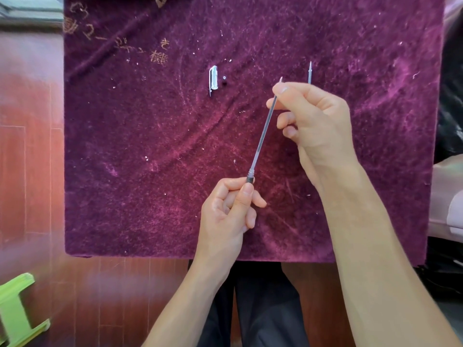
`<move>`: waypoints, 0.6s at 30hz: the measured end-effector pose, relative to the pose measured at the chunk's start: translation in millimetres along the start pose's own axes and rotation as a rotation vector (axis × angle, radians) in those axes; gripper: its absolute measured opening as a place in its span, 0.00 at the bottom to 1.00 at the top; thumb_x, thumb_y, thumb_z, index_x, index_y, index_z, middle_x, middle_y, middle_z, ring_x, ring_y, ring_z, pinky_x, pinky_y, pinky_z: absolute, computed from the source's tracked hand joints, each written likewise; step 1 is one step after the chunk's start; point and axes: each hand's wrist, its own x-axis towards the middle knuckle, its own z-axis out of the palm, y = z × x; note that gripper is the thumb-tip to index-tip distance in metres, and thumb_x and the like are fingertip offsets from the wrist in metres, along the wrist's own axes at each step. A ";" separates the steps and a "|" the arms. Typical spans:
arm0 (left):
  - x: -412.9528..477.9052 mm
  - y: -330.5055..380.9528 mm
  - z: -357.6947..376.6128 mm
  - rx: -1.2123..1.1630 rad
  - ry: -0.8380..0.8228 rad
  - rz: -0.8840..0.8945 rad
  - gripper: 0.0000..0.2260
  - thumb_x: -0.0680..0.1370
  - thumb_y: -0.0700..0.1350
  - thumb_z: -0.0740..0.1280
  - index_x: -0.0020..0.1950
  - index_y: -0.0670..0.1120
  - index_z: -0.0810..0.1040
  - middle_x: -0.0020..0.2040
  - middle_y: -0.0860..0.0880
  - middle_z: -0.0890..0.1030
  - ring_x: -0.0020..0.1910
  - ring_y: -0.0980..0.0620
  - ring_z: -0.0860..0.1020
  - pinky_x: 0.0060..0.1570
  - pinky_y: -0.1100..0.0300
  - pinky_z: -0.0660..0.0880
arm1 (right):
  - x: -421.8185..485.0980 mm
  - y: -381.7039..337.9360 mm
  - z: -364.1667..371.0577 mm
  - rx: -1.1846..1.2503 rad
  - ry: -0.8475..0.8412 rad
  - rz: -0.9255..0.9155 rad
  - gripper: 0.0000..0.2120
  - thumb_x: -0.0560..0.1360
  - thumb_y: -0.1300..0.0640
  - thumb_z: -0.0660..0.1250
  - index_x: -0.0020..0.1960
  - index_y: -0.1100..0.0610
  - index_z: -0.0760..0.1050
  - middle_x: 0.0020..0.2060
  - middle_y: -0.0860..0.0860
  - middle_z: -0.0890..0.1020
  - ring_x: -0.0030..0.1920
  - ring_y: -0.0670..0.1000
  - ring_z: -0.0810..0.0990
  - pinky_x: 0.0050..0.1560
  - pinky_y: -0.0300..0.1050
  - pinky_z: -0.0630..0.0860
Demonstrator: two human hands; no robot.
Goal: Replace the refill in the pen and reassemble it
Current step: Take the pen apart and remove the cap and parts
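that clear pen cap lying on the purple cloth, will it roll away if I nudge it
Probably not far. The pen cap has a clip along its side, which should stop a roll, and the fuzzy cloth likely grips it. It looks like thin clear plastic, so probably very light and easily flicked.

View: one head-worn wide-angle camera.
Facing: forward and steeply down at the purple velvet cloth [150,146].
Nearness: close, forearms entering from the cloth's near edge.
Shared views: none, single camera.

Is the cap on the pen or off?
Off. The clear cap lies alone on the purple cloth, apart from the pen held between the left hand and right hand.
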 end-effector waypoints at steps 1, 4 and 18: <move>0.6 0.7 0.0 -0.002 0.002 -0.002 0.06 0.84 0.44 0.65 0.55 0.42 0.78 0.40 0.49 0.84 0.27 0.57 0.72 0.30 0.68 0.72 | 2.1 -2.1 -2.5 0.012 0.011 -0.006 0.06 0.79 0.52 0.75 0.46 0.52 0.88 0.42 0.50 0.90 0.34 0.43 0.78 0.35 0.35 0.72; 3.1 3.0 0.1 0.000 0.009 0.002 0.08 0.84 0.44 0.64 0.56 0.40 0.77 0.40 0.49 0.84 0.27 0.58 0.72 0.29 0.68 0.71 | 4.6 -3.7 -11.8 0.017 0.031 -0.023 0.06 0.79 0.52 0.75 0.45 0.51 0.87 0.42 0.49 0.90 0.33 0.43 0.77 0.34 0.34 0.72; 24.6 17.7 24.3 0.029 -0.026 0.007 0.06 0.83 0.46 0.65 0.53 0.44 0.78 0.40 0.49 0.84 0.27 0.57 0.71 0.28 0.66 0.69 | 44.3 -14.0 -77.4 -0.303 0.253 -0.093 0.05 0.77 0.51 0.77 0.45 0.52 0.88 0.37 0.44 0.87 0.29 0.36 0.79 0.34 0.29 0.74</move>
